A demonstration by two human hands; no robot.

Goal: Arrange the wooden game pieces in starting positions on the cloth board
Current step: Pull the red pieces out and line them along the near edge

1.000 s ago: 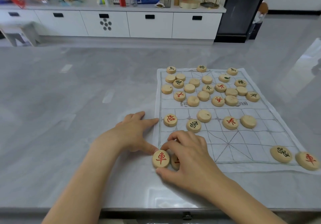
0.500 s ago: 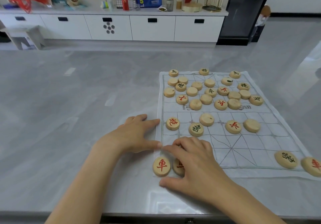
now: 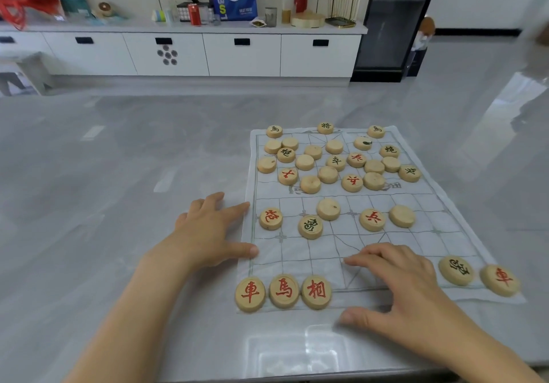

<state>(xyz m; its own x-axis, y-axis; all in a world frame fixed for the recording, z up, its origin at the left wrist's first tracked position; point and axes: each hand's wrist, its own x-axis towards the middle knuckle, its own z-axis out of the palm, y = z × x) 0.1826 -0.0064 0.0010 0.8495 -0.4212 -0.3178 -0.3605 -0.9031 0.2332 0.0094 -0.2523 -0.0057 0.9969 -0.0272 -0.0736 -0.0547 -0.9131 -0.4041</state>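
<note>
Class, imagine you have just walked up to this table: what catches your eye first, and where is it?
First, the neat row of three red-lettered pieces along the near left edge of the cloth board, against the jumbled cluster of pieces on its far half. Then the two open hands: the left hand lies flat at the cloth's left edge, the right hand rests on its near part.

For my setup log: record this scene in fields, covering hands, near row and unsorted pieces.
board: cloth, flat on grey table
left hand: rests at board's left edge, fingers straight
right hand: rests on board, holds nothing
near row left: left chariot, horse, elephant; red, face up
near row right: black piece, right chariot
far half: pile, many face down
</note>
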